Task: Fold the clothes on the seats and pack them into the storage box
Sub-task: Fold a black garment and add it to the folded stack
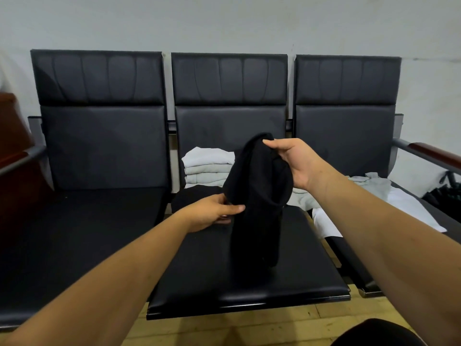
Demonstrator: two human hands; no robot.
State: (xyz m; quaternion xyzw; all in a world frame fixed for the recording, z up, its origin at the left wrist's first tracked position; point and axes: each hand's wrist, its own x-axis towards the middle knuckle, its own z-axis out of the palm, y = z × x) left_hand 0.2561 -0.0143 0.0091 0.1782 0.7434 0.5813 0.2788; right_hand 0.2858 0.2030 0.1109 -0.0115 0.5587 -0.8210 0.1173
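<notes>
Three black seats stood in a row against a pale wall (224, 21), each with smooth, faintly glossy leather-like padding, a flat rectangular cushion and a tall back stitched into vertical panels. Above the middle seat (224, 278) a black garment (257, 196) of soft, matte cloth hung in a long bunched column, its lower end draped on the cushion. The right hand (291, 163), at about one o'clock from the garment's middle, gripped the top edge, with the fingers curled into the cloth and the thumb laid over it. The left hand (212, 213), at about eight o'clock from the garment's middle, pinched the garment's left edge between thumb and fingers, just above the cushion. Both bare forearms reached in from the bottom of the view. At about ten o'clock from the garment, at the back of the same cushion, sat a folded stack (207, 168) of pale grey cloth in neat, rounded layers, partly hidden behind the garment. At about three o'clock, loose pale grey-green clothes (374, 186) and a white garment (404, 208) lay rumpled and spread across the right seat (349, 255), the white one hanging over its front edge. Beside that seat a metal armrest (434, 153) carried a reddish wooden top. Beneath the seats lay a floor (249, 328) of yellowish wood planks.
</notes>
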